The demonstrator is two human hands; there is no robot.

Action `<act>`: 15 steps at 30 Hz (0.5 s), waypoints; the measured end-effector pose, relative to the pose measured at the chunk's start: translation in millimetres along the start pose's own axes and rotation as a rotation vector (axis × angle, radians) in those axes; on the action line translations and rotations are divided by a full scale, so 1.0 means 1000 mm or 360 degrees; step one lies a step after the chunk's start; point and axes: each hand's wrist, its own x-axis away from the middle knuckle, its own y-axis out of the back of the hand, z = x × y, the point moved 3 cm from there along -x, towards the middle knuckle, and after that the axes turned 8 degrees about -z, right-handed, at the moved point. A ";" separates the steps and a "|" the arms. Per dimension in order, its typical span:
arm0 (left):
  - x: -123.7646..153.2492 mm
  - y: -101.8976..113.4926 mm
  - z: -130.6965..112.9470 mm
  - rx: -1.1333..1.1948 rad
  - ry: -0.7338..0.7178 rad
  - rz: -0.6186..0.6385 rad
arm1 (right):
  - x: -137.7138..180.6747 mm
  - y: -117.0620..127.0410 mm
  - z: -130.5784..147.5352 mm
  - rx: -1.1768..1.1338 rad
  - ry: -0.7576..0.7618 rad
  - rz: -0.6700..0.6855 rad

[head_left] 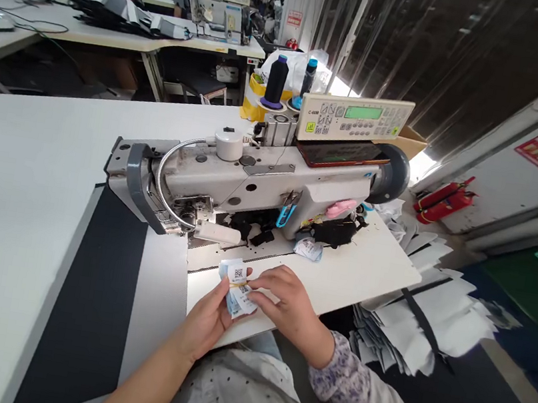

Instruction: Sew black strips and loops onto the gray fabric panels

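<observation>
Left hand (208,317) grips label stack (237,289); right hand (285,302) pinches its band, 6 o'clock of sewing machine (251,185), over desk (22,191).

Left arm (156,380) bare; right arm (347,388) in purple-flowered sleeve over pale outer sleeve; white dotted top.

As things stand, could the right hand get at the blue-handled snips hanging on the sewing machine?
Probably yes: the right hand pinches the labels just below the blue-handled snips, with only bare table between.

Sewing machine (261,187), control panel (355,119), thread cones (277,80), blue scissors (286,212)
</observation>
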 end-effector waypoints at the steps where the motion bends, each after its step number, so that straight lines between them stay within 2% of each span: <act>1: 0.001 0.000 -0.001 0.0028 -0.0028 -0.0013 | -0.003 -0.004 0.003 -0.0014 0.0042 0.0030; 8: 0.005 -0.001 -0.004 0.0109 -0.0077 -0.0098 | 0.007 -0.011 0.014 0.0065 0.0285 0.0028; 10: 0.004 0.002 -0.006 0.0106 -0.0101 -0.0206 | 0.011 -0.008 0.012 -0.0005 0.0250 -0.0008; 13: 0.004 0.010 -0.018 0.0086 -0.0247 -0.0458 | 0.013 0.011 -0.011 -0.0053 0.0016 -0.0138; 15: 0.004 0.014 -0.024 0.0040 -0.0290 -0.0528 | 0.016 0.033 -0.036 0.0134 0.0030 -0.0218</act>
